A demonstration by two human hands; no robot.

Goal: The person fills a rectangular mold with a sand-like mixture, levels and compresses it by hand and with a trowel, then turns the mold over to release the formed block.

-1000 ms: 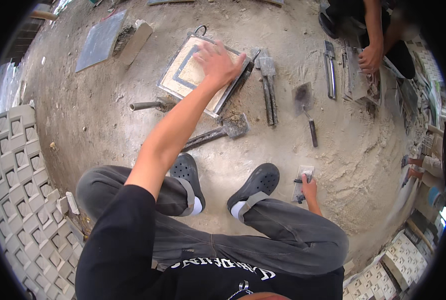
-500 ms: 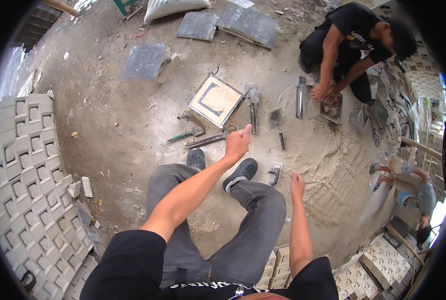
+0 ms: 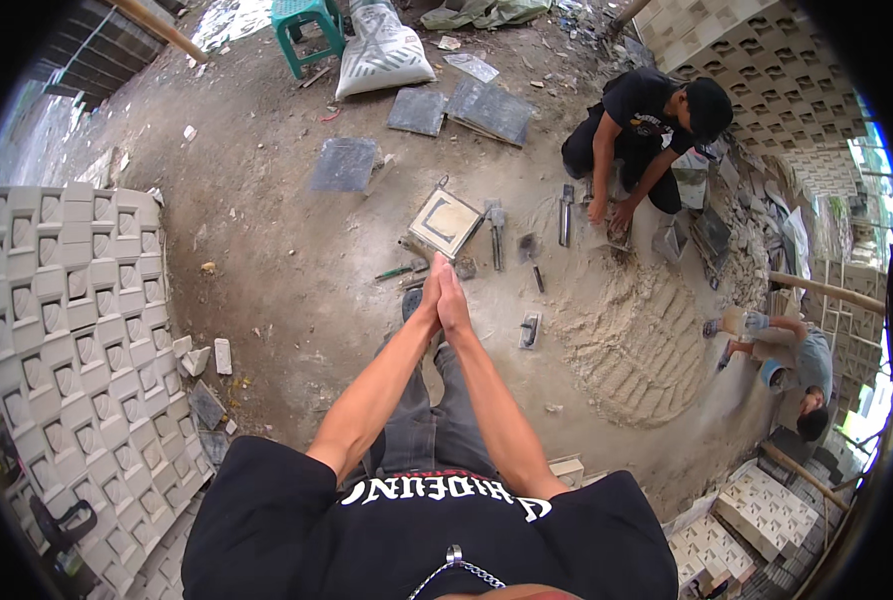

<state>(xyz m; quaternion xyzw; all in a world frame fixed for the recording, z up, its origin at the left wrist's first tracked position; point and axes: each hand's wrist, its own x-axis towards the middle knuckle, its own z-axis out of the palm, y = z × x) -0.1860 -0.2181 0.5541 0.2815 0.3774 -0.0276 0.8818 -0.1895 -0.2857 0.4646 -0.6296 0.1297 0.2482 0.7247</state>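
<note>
My left hand [image 3: 429, 293] and my right hand [image 3: 453, 302] are pressed palm to palm in front of me, fingers stretched out together and pointing away. Nothing shows between them. Just past the fingertips lies a square metal mould [image 3: 446, 222] filled with pale powdery material, with a dark angular outline on its face. A green-handled tool [image 3: 394, 272] lies to its left, partly covered near my hands. Right of the mould are a flat-bladed metal tool [image 3: 495, 235] and a small dark trowel [image 3: 532, 265]. Closer to me sits a plastering float [image 3: 529, 330].
Wide sandy material [image 3: 631, 345] spreads on the right. A co-worker [image 3: 646, 130] crouches at far right, hands on a small mould; another person [image 3: 791, 360] bends farther right. Patterned blocks [image 3: 76, 330] are stacked left. Dark slabs [image 3: 488, 112], a white sack [image 3: 381, 55] and a green stool [image 3: 306, 30] stand beyond.
My hands, apart before, have come together palm to palm in the middle. My view has lifted, and I stand more upright with my legs closer together.
</note>
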